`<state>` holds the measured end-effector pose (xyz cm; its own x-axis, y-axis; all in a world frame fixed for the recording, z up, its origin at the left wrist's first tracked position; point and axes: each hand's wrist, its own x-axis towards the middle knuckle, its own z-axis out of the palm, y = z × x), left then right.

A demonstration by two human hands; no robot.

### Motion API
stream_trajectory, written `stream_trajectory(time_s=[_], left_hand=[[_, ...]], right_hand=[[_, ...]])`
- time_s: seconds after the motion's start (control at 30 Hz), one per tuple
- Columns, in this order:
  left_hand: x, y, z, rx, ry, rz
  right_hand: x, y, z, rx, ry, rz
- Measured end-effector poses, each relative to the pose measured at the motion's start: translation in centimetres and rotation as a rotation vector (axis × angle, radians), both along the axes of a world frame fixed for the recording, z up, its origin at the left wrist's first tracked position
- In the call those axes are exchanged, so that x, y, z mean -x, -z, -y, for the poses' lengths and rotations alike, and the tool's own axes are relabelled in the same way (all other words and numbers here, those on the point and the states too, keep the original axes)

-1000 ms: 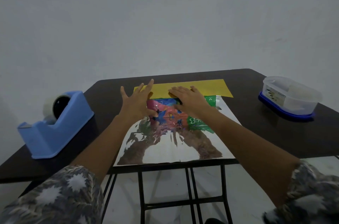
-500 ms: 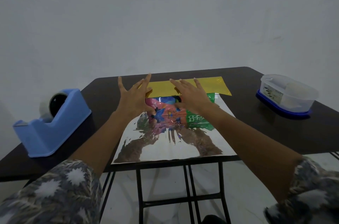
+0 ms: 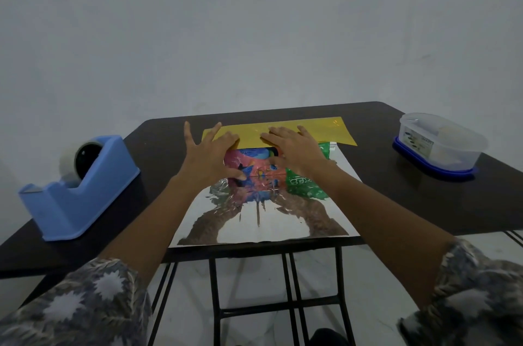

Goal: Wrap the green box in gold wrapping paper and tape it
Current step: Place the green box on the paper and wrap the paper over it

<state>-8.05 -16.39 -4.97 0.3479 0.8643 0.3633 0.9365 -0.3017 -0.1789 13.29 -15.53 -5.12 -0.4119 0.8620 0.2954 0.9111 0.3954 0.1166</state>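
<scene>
Both hands have slid farther forward. The left hand and right hand lie flat, grip wide, fingers on the gold paper, palms on the green box mid-counter.

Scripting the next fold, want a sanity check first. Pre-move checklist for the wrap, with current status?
1. Box sits on the wrapping paper: ok.
2. Far gold flap is folded toward the box, with the left hand and right hand pressing it with straight fingers: ok.
3. Box fully covered: not ok, its colourful top and front show.
4. Near flap free to lift: ok, it lies flat on the table up to the edge.
5. Tape dispenser at hand: ok, on the left with a roll loaded.
6. Flaps long enough to overlap: cannot tell.
</scene>
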Motion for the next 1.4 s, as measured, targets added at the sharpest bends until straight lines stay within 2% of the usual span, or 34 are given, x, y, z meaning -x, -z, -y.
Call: stream_trajectory(time_s=[0.13,0.2,0.33,0.53,0.73,0.97,1.27,1.4], left_hand=[[0.0,-0.3,0.0,-0.041,0.021,0.471],[0.1,-0.6,-0.4,-0.037,0.014,0.584],[0.8,0.1,-1.3,-0.033,0.078,0.560],[1.5,1.6,-2.0,-0.156,0.134,0.411],[1.6,2.0,-2.1,-0.205,0.146,0.373],[1.2,2.0,-1.8,-0.226,0.146,0.459],[1.6,2.4,-2.3,-0.193,0.114,0.405],[1.7,2.4,-2.6,-0.167,0.093,0.383]], right_hand=[[-0.1,0.1,-0.1,-0.001,-0.003,0.013],[-0.1,0.1,-0.1,0.000,-0.001,0.018],[-0.2,0.2,-0.2,-0.010,-0.009,0.027],[-1.0,0.7,-0.1,-0.035,-0.048,0.051],[-5.0,0.8,0.3,-0.075,-0.038,-0.514],[-7.8,1.0,-0.7,0.134,-0.097,-0.716],[-8.5,1.5,0.0,0.128,-0.131,-0.674],[-9.6,2.3,0.8,-0.025,-0.120,-0.545]])
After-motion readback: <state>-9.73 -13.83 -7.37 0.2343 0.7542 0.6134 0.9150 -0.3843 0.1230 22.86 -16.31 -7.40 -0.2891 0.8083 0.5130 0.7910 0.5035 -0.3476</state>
